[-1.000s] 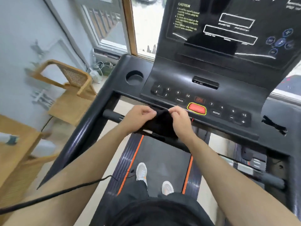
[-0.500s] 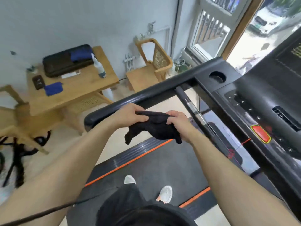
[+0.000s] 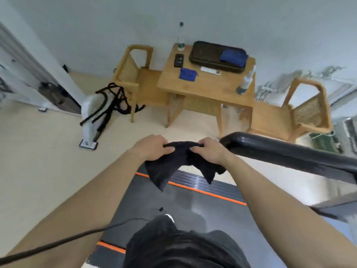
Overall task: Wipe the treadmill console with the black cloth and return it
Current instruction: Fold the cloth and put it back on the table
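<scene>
The black cloth [image 3: 170,167] hangs between my two hands in front of me, its corners drooping over the treadmill belt [image 3: 185,206]. My left hand [image 3: 152,147] grips its upper left edge and my right hand [image 3: 210,151] grips its upper right edge. The treadmill console is out of view; only the black handrail [image 3: 280,153] shows at the right, just beside my right hand.
A wooden table [image 3: 208,84] stands ahead against the wall, bearing a black case [image 3: 210,55], blue cloths [image 3: 187,74], a spray bottle [image 3: 246,80], a water bottle [image 3: 181,37] and a small dark device [image 3: 178,59]. Wooden chairs [image 3: 135,74] flank it. Folded exercise gear [image 3: 100,111] lies on the floor left.
My view has swung left from the console to the table by the wall. Both hands kept hold of the black cloth, carried it away from the console and spread it wider.
</scene>
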Motion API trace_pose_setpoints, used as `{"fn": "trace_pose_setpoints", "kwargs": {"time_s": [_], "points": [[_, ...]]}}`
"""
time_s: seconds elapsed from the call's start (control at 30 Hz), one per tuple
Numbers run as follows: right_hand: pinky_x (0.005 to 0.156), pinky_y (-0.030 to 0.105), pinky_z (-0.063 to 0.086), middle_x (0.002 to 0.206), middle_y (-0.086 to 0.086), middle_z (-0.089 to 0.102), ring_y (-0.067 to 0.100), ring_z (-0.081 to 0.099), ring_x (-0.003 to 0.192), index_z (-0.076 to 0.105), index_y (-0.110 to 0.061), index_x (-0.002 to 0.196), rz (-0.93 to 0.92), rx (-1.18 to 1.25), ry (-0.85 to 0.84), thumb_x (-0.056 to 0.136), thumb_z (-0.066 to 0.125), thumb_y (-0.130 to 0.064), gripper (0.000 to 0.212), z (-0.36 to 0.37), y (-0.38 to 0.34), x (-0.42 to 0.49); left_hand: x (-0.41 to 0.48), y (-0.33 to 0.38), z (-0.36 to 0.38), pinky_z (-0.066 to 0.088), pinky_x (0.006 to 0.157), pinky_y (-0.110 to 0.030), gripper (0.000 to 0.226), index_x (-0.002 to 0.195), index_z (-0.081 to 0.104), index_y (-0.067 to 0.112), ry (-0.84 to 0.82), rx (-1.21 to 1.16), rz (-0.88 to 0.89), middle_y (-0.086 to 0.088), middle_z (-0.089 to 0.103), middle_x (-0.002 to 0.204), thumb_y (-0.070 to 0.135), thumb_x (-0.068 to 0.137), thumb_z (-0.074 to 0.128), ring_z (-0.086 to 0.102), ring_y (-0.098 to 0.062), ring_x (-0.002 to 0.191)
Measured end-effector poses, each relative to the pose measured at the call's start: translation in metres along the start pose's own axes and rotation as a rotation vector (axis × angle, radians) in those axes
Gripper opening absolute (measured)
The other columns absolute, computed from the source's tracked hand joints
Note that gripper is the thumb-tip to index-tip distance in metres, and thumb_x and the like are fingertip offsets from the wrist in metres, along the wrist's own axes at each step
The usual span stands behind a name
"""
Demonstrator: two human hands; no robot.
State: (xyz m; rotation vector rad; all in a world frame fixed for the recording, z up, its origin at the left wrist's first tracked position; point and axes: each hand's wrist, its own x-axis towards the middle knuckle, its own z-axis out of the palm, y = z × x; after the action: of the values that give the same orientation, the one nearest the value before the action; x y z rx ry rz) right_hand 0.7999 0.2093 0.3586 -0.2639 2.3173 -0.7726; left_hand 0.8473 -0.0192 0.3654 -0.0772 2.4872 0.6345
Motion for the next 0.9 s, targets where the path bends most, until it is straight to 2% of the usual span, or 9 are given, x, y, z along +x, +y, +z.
{"fn": "trace_pose_setpoints", "kwargs": {"time_s": [0.1, 0.2, 0.4, 0.5, 0.6, 0.7, 0.8, 0.83, 0.9], "points": [[0.065, 0.036, 0.045, 0.067, 0.004, 0.066, 0.024, 0.062, 0.069, 0.061, -0.017, 0.064, -0.037, -0.171, -0.093, 0.097, 0.054, -0.049, 0.047, 0.034, -0.061, 0.046, -0.024, -0.079, -0.014, 0.049, 0.069, -0.037, 0.035, 0.084, 0.063, 0.021, 0.082, -0.073, -0.122, 0.0, 0.067, 0.087, 0.048, 0.1, 0.047, 0.063, -0.022, 0.083], [0.064, 0.035, 0.045, 0.071, 0.004, 0.066, 0.027, 0.065, 0.074, 0.058, -0.015, 0.069, -0.074, -0.279, -0.121, 0.097, 0.046, -0.054, 0.049, 0.068, -0.118, 0.084, -0.047, -0.148, -0.019, 0.044, 0.071, -0.036, 0.02, 0.105, 0.064, 0.015, 0.161, -0.147, -0.242, -0.007, 0.067, 0.105, 0.026, 0.103, 0.047, 0.057, -0.024, 0.09], [0.072, 0.037, 0.05, 0.075, 0.003, 0.067, 0.027, 0.066, 0.077, 0.06, -0.016, 0.076, -0.177, -0.426, -0.171, 0.094, 0.044, -0.061, 0.051, 0.13, -0.231, 0.149, -0.095, -0.249, -0.032, 0.053, 0.076, -0.037, 0.019, 0.104, 0.07, 0.021, 0.541, -0.435, -0.552, -0.006, 0.071, 0.099, 0.022, 0.098, 0.052, 0.063, -0.027, 0.089], [0.064, 0.035, 0.046, 0.069, 0.002, 0.063, 0.026, 0.064, 0.073, 0.059, -0.015, 0.07, -0.243, -0.448, -0.231, 0.089, 0.051, -0.065, 0.054, 0.163, -0.286, 0.182, -0.117, -0.288, -0.044, 0.05, 0.085, -0.035, 0.021, 0.107, 0.075, 0.017, 0.711, -0.57, -0.653, -0.005, 0.071, 0.106, 0.02, 0.098, 0.056, 0.063, -0.024, 0.098], [0.054, 0.031, 0.036, 0.062, 0.003, 0.052, 0.025, 0.053, 0.06, 0.05, -0.008, 0.067, -0.318, -0.355, -0.364, 0.09, 0.064, -0.049, 0.049, 0.192, -0.341, 0.206, -0.144, -0.324, -0.06, 0.05, 0.086, -0.03, 0.016, 0.103, 0.076, 0.015, 0.893, -0.743, -0.781, 0.0, 0.073, 0.1, 0.018, 0.095, 0.063, 0.064, -0.019, 0.095], [0.046, 0.025, 0.032, 0.063, 0.003, 0.044, 0.022, 0.043, 0.057, 0.047, -0.013, 0.07, -0.354, -0.192, -0.563, 0.084, 0.067, -0.022, 0.026, 0.221, -0.394, 0.218, -0.174, -0.359, -0.076, 0.044, 0.079, -0.025, 0.012, 0.099, 0.074, 0.016, 1.089, -0.864, -0.93, 0.005, 0.07, 0.093, 0.018, 0.094, 0.064, 0.062, -0.015, 0.09], [0.057, 0.03, 0.03, 0.068, 0.002, 0.045, 0.023, 0.042, 0.069, 0.046, -0.018, 0.065, -0.258, 0.054, -0.76, 0.063, 0.058, -0.015, 0.013, 0.253, -0.445, 0.221, -0.196, -0.397, -0.087, 0.045, 0.082, -0.028, 0.022, 0.105, 0.074, 0.014, 1.152, -0.93, -1.022, 0.004, 0.07, 0.099, 0.014, 0.097, 0.053, 0.062, -0.019, 0.096], [0.057, 0.03, 0.032, 0.07, 0.002, 0.047, 0.023, 0.043, 0.071, 0.047, -0.018, 0.066, -0.213, 0.121, -0.825, 0.063, 0.055, -0.013, 0.009, 0.265, -0.461, 0.222, -0.2, -0.408, -0.091, 0.048, 0.085, -0.03, 0.026, 0.106, 0.075, 0.014, 1.154, -0.967, -1.031, 0.004, 0.072, 0.103, 0.013, 0.097, 0.05, 0.062, -0.019, 0.099], [0.061, 0.031, 0.047, 0.082, 0.007, 0.057, 0.025, 0.054, 0.076, 0.057, -0.013, 0.078, -0.157, 0.206, -0.925, 0.076, 0.053, -0.008, 0.007, 0.291, -0.49, 0.228, -0.205, -0.432, -0.1, 0.053, 0.084, -0.033, 0.029, 0.104, 0.077, 0.016, 1.167, -1.06, -1.035, 0.004, 0.073, 0.102, 0.013, 0.094, 0.05, 0.064, -0.02, 0.097]]}}
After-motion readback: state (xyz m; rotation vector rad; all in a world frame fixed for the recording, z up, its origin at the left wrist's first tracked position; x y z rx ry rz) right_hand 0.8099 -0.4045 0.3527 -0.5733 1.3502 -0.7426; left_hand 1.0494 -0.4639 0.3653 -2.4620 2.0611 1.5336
